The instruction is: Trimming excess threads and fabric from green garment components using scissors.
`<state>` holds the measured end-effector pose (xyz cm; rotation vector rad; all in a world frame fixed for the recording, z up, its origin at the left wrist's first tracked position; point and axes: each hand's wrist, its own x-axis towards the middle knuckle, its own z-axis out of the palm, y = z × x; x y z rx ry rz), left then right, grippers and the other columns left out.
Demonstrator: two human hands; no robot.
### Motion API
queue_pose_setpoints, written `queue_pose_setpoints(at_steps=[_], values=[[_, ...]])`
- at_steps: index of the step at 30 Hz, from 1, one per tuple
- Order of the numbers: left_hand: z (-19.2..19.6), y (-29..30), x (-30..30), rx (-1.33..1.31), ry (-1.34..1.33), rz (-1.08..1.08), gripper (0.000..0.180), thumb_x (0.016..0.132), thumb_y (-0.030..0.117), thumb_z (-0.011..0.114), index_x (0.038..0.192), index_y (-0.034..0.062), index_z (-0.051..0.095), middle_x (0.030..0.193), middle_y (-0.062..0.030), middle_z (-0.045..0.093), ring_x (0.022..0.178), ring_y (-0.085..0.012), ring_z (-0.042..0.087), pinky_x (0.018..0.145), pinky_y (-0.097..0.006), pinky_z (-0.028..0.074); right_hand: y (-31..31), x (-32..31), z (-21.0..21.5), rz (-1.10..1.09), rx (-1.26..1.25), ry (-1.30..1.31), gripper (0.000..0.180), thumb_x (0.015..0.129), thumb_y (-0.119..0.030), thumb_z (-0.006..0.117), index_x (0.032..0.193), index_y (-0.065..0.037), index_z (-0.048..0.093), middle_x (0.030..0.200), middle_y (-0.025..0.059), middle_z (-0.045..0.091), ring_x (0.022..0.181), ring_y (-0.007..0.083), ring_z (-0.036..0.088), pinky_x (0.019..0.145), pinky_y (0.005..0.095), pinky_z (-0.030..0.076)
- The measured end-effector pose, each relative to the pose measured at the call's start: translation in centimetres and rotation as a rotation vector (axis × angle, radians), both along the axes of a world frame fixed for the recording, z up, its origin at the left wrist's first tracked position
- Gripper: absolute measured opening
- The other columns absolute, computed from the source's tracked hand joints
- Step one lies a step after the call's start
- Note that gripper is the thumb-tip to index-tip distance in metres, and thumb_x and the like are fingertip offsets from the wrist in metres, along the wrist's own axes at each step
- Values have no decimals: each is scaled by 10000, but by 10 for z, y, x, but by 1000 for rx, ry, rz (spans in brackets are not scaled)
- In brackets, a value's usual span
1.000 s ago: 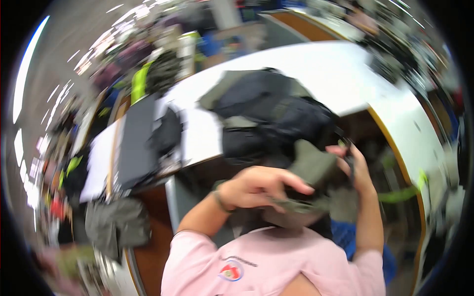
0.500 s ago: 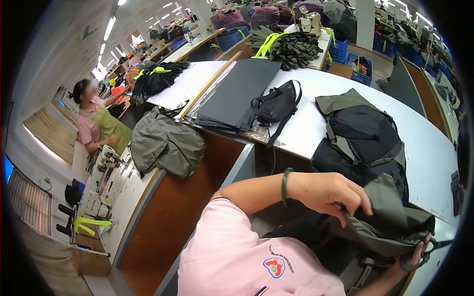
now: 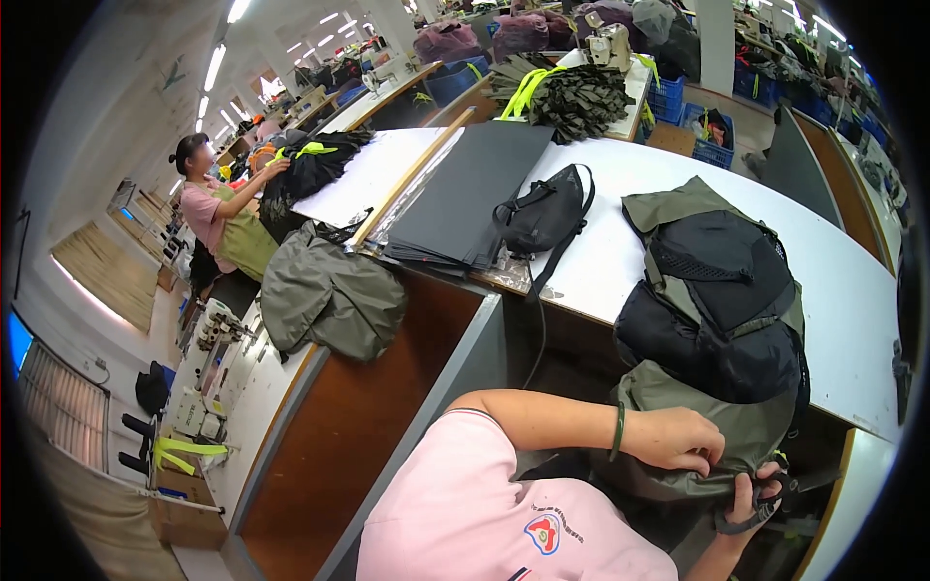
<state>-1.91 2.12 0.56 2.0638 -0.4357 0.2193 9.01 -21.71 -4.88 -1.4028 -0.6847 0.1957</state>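
Right hand [image 3: 751, 496] half hidden behind olive backpack [image 3: 678, 455], its fingers partly under black straps

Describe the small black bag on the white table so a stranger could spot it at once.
Start at the long white table. Between the stack of dark grey sheets and the olive-and-black backpacks lies the small black bag. It alone is all black, with a strap hanging over the table edge.

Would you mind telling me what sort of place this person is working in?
Most likely a bag-sewing workshop. Olive and black backpacks are piled on a long white worktable, the left hand and right hand grip olive fabric, and stacked dark sheets lie nearby under rows of ceiling strip lights.
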Motion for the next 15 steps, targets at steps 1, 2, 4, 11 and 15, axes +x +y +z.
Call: queue_pose_setpoints(at_steps=[1, 2, 4, 11, 15], values=[[-3, -1, 1, -120, 92, -36, 154, 846, 189, 707, 902, 59, 646, 876, -114, 648, 839, -323, 634, 737, -430, 500, 0, -1, 4, 2, -1, 0, 298, 843, -101, 707, 1002, -74, 458, 1041, 36, 465, 998, 157, 466, 950, 304, 361], [-6, -2, 1, -108, 115, -41, 145, 831, 166, 701, 895, 52, 638, 872, -117, 650, 853, -321, 640, 736, -431, 503, -1, -4, 9, -24, -14, -29, 289, 849, -100, 702, 1006, -72, 461, 1030, 32, 460, 989, 153, 461, 942, 302, 362], [-13, -6, -1, -59, 56, -15, 159, 821, 168, 704, 896, 47, 634, 871, -118, 651, 849, -322, 640, 734, -433, 502, 0, -6, 12, -79, -40, -89, 276, 856, -92, 691, 1013, -65, 465, 1001, 28, 451, 960, 154, 451, 929, 298, 353], [39, 21, 15, 346, -576, 264, 176, 787, 128, 697, 877, 93, 551, 966, -66, 586, 900, -267, 582, 789, -395, 463, 8, -14, 61, -239, -187, -358, 243, 880, -48, 683, 980, -60, 462, 955, 26, 431, 908, 173, 446, 900, 294, 346], [73, 9, 24, 287, -801, 256, 176, 790, 115, 701, 868, 101, 544, 882, -38, 579, 822, -243, 584, 783, -379, 474, -14, 13, 58, -315, -124, -572, 248, 847, -67, 717, 971, -40, 503, 966, 46, 497, 941, 193, 495, 910, 348, 403]])
